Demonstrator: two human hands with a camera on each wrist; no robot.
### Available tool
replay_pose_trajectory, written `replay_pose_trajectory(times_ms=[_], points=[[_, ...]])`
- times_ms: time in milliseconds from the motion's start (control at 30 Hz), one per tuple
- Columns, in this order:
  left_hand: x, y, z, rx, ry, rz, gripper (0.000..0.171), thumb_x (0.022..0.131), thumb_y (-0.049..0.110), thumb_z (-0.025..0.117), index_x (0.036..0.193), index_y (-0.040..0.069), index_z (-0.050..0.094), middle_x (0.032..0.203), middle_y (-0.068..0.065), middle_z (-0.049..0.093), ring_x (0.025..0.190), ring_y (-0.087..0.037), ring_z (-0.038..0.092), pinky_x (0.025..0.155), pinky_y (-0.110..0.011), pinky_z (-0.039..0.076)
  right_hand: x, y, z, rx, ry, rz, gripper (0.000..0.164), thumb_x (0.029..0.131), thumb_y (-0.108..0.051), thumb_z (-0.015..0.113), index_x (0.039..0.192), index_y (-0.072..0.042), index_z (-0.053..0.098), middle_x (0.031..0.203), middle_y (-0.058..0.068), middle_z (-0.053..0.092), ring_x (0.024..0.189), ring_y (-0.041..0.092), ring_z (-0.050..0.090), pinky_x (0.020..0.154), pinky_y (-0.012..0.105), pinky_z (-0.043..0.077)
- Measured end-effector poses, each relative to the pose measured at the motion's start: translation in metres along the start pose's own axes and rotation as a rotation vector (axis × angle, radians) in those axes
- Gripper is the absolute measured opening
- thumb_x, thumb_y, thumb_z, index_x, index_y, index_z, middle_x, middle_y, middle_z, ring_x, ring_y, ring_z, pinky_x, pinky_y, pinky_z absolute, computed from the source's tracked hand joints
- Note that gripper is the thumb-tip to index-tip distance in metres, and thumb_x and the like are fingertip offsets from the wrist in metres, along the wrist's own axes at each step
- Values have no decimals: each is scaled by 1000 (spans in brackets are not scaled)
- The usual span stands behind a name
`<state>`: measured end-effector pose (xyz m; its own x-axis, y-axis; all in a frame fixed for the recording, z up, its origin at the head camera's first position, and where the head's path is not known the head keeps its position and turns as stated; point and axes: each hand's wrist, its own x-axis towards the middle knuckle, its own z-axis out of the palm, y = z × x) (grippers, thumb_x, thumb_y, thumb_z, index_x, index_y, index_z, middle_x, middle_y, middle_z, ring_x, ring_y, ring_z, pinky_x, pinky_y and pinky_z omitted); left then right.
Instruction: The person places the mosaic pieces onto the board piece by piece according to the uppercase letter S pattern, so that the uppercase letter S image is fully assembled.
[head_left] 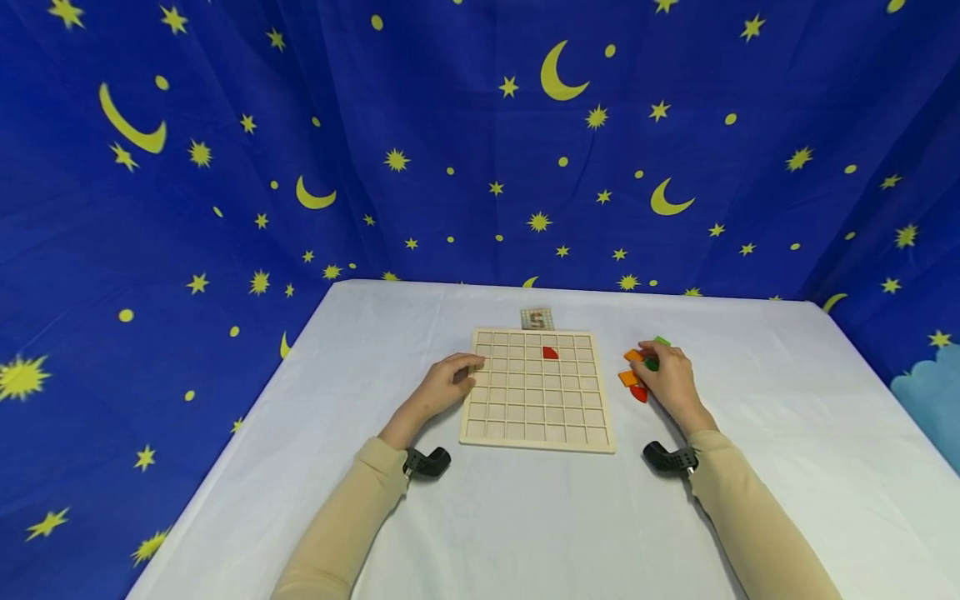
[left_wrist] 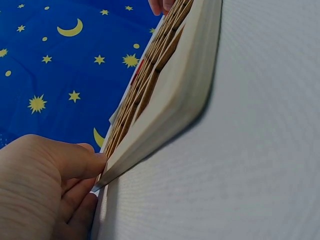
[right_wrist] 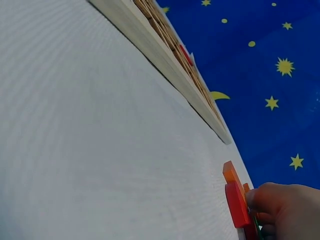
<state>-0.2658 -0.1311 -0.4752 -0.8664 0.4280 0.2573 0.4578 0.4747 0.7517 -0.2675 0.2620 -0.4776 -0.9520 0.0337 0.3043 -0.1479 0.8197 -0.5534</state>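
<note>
A star-and-moon curtain (head_left: 450, 100) hung behind the white surface (head_left: 540, 525). Gridded board (head_left: 534, 397) lay near the surface's far edge, roughly mid-width. Left hand (head_left: 442, 387): fingers touched the board's left rim, spread from the thumb. Right hand (head_left: 672, 383) reached over loose orange, red and green pieces (head_left: 628, 379), toward the right edge; could not tell whether its fingers pinched one. Small card (head_left: 537, 318) lay beyond the board. One red piece (head_left: 551, 353) sat in the board's second row.

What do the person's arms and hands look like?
Both arms wear long, plain beige sleeves: left sleeve, right sleeve. The left hand and right hand wear no gloves. Each wrist carries a curved black device, left device and right device.
</note>
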Motion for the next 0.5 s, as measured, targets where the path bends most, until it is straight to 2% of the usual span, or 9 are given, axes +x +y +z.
replay_pose_trajectory(times_ms=[200, 500], points=[[-2, -1, 1, 4, 15, 53, 34, 90, 4, 58, 124, -2, 59, 125, -13, 57, 115, -27, 54, 96, -35, 45, 2, -8, -10, 85, 39, 2, 37, 89, -12, 65, 120, 6, 57, 109, 25, 62, 101, 40, 55, 91, 54, 42], [0, 2, 0, 14, 2, -4, 35, 89, 0, 60, 125, -1, 59, 126, -13, 57, 116, -28, 52, 97, -38, 43, 11, -24, -25, 167, 64, -40, 37, 89, -11, 64, 122, 5, 58, 113, 24, 62, 101, 39, 58, 88, 51, 46]])
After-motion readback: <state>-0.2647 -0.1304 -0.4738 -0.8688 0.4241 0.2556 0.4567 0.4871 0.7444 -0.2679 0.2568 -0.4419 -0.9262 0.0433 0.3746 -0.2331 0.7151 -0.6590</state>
